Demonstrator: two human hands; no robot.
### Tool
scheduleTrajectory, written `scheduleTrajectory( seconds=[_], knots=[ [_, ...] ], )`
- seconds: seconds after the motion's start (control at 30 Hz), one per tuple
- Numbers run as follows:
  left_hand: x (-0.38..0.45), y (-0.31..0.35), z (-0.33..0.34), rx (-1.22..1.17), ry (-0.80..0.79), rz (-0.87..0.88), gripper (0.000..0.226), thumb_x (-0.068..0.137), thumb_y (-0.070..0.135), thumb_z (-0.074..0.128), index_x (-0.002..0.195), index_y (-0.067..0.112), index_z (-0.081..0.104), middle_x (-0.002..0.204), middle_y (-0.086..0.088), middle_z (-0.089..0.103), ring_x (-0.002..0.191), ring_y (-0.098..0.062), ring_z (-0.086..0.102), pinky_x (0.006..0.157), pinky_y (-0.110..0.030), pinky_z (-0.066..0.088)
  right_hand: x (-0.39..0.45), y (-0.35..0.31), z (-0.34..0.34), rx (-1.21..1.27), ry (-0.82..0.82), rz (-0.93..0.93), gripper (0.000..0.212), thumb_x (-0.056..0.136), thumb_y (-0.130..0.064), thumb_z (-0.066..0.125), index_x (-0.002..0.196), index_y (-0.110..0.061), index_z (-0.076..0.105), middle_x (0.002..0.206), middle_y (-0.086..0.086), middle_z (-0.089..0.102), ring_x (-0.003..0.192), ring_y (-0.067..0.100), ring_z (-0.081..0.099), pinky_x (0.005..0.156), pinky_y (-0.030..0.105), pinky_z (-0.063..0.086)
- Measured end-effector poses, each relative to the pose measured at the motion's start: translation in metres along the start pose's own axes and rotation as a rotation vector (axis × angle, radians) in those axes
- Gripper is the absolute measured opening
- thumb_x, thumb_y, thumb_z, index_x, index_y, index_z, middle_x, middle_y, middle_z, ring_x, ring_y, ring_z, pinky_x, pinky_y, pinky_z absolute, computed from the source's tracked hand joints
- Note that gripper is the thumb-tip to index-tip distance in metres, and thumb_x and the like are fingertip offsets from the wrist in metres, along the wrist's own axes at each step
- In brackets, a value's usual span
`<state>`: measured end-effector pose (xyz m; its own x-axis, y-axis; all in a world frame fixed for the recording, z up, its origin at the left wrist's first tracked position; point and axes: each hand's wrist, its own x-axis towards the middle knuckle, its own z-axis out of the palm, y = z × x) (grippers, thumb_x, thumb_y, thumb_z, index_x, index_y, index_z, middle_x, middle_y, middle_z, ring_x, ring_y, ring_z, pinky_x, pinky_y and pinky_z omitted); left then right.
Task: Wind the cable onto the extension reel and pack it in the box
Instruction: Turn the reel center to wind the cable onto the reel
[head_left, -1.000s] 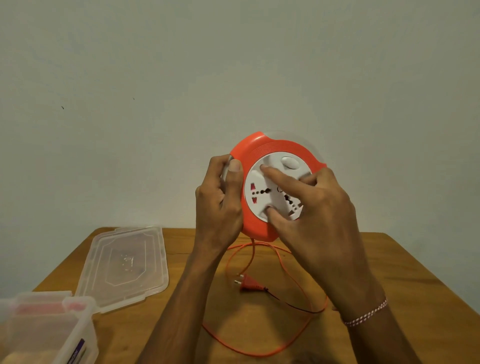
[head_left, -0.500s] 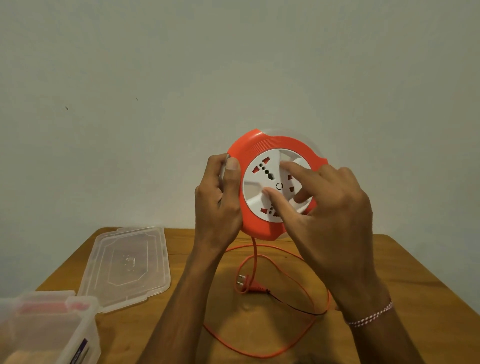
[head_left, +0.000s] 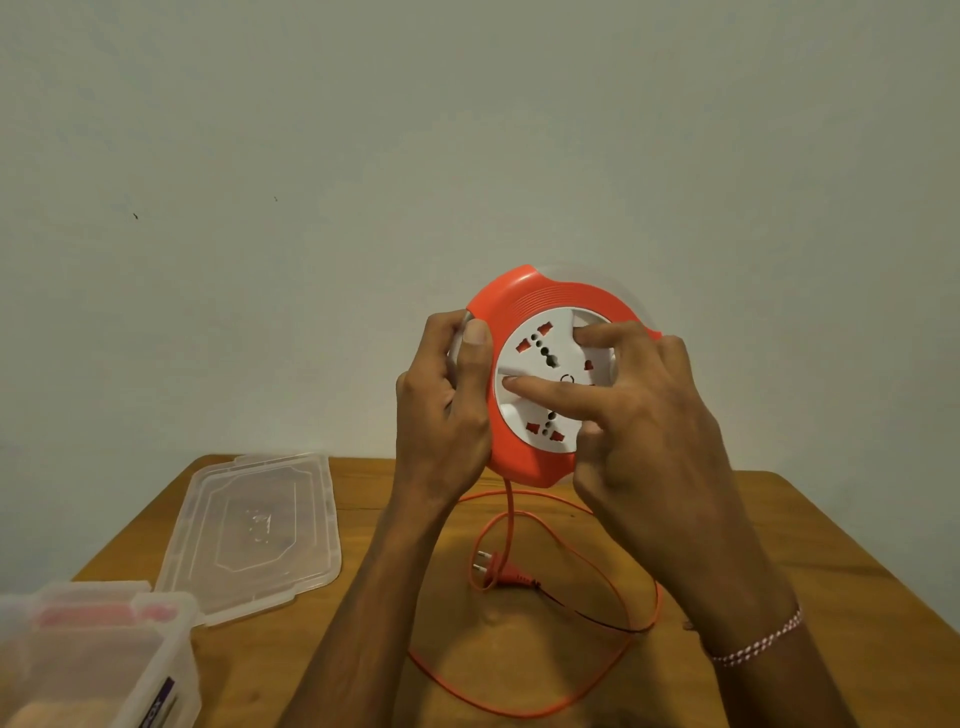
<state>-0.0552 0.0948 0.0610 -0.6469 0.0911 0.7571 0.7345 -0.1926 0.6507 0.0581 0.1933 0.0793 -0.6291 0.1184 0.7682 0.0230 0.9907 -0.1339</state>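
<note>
I hold an orange extension reel (head_left: 524, 457) upright above the table, its white socket disc (head_left: 540, 353) facing me. My left hand (head_left: 441, 410) grips the reel's left rim, thumb on the orange edge. My right hand (head_left: 649, 415) has its fingers pressed on the white disc. An orange cable (head_left: 597, 571) hangs from the reel's bottom and lies in loose loops on the table, ending in an orange two-pin plug (head_left: 498, 571). The clear plastic box (head_left: 104, 670) stands at the lower left, open.
The box's clear lid (head_left: 254, 530) lies flat on the wooden table (head_left: 831, 571), left of my arms. A plain pale wall rises just behind the table's far edge.
The white socket disc has turned under my right fingers, which shifted across it. The plug and cable loops have drawn slightly toward the reel. My left hand stays in place.
</note>
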Motion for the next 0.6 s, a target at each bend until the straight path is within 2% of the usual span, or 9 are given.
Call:
scheduleTrajectory(
  seconds=[0.13,0.23,0.33,0.47,0.6],
  knots=[
    [-0.0012,0.0005,0.0012,-0.010,0.000,-0.004,0.026,0.100,0.035,0.041,0.118,0.021,0.053,0.097,0.022,0.066,0.086,-0.003,0.071,0.061,-0.013,0.055,-0.0040,0.0012,0.0028,-0.001,0.053,0.041,0.070,0.063,-0.015,0.087,0.125,-0.037,0.061,0.119,0.012,0.057,0.108,0.030,0.052,0.077,0.038,0.053],
    [0.0002,0.0002,0.0005,-0.017,-0.008,0.008,0.028,0.101,0.036,0.041,0.118,0.018,0.053,0.093,0.025,0.068,0.084,-0.006,0.072,0.061,-0.015,0.056,-0.0049,-0.0007,0.0040,0.003,0.105,0.113,0.070,0.073,-0.041,0.079,0.136,-0.040,0.049,0.109,0.007,0.058,0.094,0.016,0.053,0.076,0.028,0.050],
    [0.0003,0.0000,0.0005,0.008,0.000,0.016,0.023,0.101,0.035,0.041,0.117,0.022,0.052,0.093,0.025,0.067,0.086,-0.004,0.071,0.062,-0.014,0.056,-0.0038,-0.0053,0.0048,0.023,0.146,0.197,0.071,0.075,-0.066,0.063,0.138,-0.035,0.048,0.108,0.006,0.069,0.084,0.019,0.064,0.073,0.034,0.055],
    [-0.0008,-0.0005,0.0007,0.029,0.002,-0.005,0.025,0.100,0.037,0.041,0.118,0.024,0.052,0.100,0.022,0.064,0.089,-0.001,0.070,0.063,-0.012,0.055,-0.0023,-0.0076,0.0042,0.054,0.154,0.227,0.073,0.076,-0.071,0.056,0.137,-0.032,0.051,0.108,0.004,0.073,0.082,0.022,0.070,0.072,0.038,0.058],
    [-0.0004,0.0000,0.0003,0.012,0.004,-0.010,0.025,0.100,0.035,0.040,0.117,0.020,0.052,0.100,0.018,0.065,0.089,-0.003,0.070,0.064,-0.014,0.056,0.0000,-0.0025,0.0026,0.047,0.136,0.172,0.070,0.078,-0.068,0.056,0.136,-0.029,0.053,0.104,0.006,0.071,0.082,0.018,0.064,0.069,0.029,0.055]
  ],
)
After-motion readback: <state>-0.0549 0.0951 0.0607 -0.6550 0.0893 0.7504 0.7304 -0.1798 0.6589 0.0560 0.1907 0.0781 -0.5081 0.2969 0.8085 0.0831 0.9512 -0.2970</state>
